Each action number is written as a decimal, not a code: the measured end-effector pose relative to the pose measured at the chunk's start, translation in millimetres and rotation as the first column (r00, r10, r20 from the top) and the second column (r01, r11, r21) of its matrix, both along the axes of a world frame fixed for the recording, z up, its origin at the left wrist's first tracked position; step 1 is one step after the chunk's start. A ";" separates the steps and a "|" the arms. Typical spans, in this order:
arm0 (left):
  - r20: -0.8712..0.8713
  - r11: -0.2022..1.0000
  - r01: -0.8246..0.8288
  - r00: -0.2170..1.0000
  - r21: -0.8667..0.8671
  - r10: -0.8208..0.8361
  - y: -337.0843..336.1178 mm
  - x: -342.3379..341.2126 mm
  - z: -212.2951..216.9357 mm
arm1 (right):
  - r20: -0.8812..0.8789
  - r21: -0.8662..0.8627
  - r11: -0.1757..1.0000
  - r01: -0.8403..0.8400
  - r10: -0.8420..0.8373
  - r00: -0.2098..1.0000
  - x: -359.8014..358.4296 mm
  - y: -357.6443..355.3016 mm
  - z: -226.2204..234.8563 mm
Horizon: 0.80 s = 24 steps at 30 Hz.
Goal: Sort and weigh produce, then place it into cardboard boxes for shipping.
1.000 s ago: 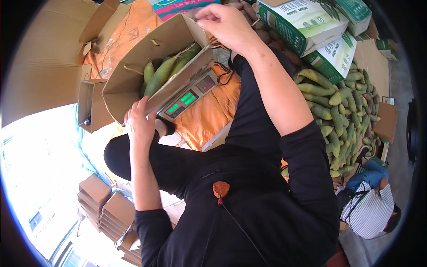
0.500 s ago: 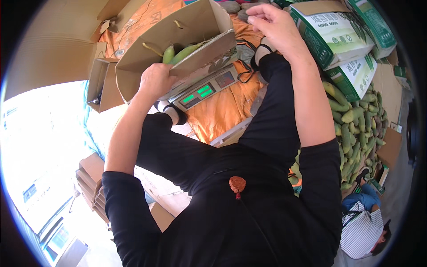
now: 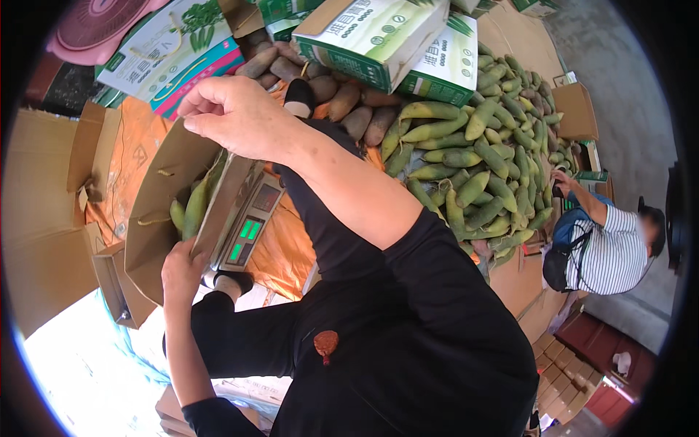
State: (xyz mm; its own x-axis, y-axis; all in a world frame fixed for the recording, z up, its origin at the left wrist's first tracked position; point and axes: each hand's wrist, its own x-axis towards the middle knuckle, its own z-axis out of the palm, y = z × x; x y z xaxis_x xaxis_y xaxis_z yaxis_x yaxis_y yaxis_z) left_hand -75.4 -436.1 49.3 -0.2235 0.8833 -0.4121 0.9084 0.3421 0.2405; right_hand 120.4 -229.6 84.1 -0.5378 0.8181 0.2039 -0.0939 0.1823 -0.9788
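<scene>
An open cardboard gift box (image 3: 162, 240) with cord handles rests on a digital scale (image 3: 246, 234) with a green-lit display. A few green radishes (image 3: 195, 210) show inside it. My left hand (image 3: 182, 271) grips the box's near side wall, thumb and fingers over its edge. Above the box's far end hovers my right hand (image 3: 237, 116), thumb and fingers apart and nothing held. My right forearm crosses the middle of the view. To the right lies a big heap of green radishes (image 3: 484, 193).
Green-and-white printed cartons (image 3: 375, 36) stand beyond brownish roots (image 3: 344, 100). A pink fan (image 3: 105, 25) and more printed boxes are at the far left. Orange sheeting (image 3: 280, 255) lies under the scale. At the right, a person in a striped shirt (image 3: 608, 255) bends near the heap.
My view has swung to the right, bringing more of the radish heap into sight. My right hand has come nearer the box's far end. My left hand keeps its grip on the box.
</scene>
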 end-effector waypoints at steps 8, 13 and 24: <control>0.033 0.947 -0.156 0.988 0.280 0.153 -45.3 16.6 -0.7 | 0.480 0.151 0.980 0.132 -0.189 0.856 159.3 30.5 -48.2; -0.199 0.949 -0.118 0.963 0.292 0.181 -55.9 32.7 -24.6 | 0.893 0.088 0.902 0.422 -0.259 0.368 315.0 -4.1 -207.7; -0.234 0.947 -0.116 0.954 0.299 0.190 -57.1 38.7 -29.7 | 0.998 -0.056 0.781 0.622 0.030 0.052 369.2 -149.0 -303.2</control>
